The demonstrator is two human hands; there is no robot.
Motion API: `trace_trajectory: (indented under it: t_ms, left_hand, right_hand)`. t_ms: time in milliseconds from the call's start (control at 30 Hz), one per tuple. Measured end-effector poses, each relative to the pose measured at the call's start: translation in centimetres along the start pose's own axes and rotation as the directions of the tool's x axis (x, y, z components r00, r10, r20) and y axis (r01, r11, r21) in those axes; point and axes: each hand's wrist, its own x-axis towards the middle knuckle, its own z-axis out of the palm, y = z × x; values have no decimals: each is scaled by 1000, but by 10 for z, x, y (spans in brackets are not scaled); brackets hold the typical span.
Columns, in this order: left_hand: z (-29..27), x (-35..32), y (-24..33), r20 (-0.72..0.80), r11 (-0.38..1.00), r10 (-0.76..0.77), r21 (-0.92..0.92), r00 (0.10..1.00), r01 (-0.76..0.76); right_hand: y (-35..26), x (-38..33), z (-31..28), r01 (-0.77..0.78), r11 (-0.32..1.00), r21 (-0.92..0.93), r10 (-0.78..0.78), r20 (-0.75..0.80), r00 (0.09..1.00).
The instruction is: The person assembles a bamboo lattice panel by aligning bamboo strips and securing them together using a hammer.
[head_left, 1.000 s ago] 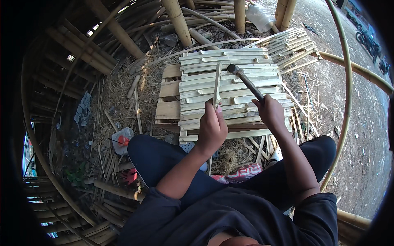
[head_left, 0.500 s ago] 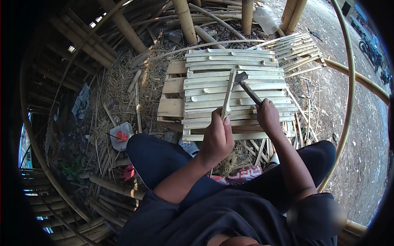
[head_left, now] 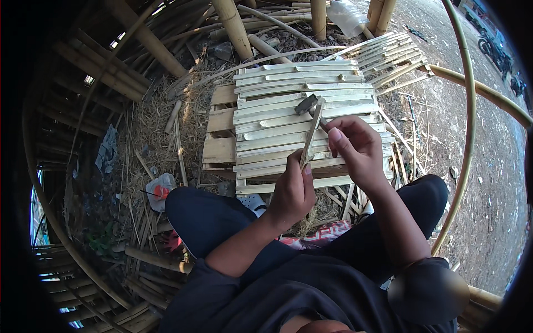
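My left hand (head_left: pixel 294 191) is closed round the lower end of a narrow bamboo strip (head_left: pixel 313 133). The strip slants up and away from me, its far end crossing in front of the hammer's neck. Over the right part of a slatted bamboo panel (head_left: pixel 277 147), my right hand (head_left: pixel 358 147) has its thumb and fingers bent about the handle of a hammer (head_left: pixel 306 104). Its dark head points up and left above the slats. Most of the handle is hidden by my fingers, so how firm the hold is does not show.
The panel rests on a low wooden base (head_left: pixel 219 150). A smaller slatted panel (head_left: pixel 388 55) stands at the far right. A clear plastic container with a red item (head_left: pixel 161 192) is by my left knee. Bamboo posts (head_left: pixel 232 30) and a curved pole (head_left: pixel 471 111) surround me.
My right hand has turned from knuckles up to thumb side up and come nearer the strip. The strip now overlaps the hammer. The whole view has shifted slightly.
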Motion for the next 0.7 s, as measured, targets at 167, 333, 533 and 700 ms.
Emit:
trace_trajectory:
  t_ms: [167,333,533,700]
  left_hand:
    - [18,3,2,34,998,59,36,998,-61]
    - [24,6,0,52,997,53,56,997,-56]
    - [29,7,-2,73,998,45,51,996,-48]
    - [29,7,1,79,996,55,61,995,-60]
  right_hand:
    - [-13,2,-11,-65,998,23,65,17,998]
    - [-23,2,-15,-54,997,-63,50,-61,997]
    - [-23,0,-23,-17,992,-125,7,-85,996]
    - [-26,-2,-24,-25,988,-150,14,-74,997]
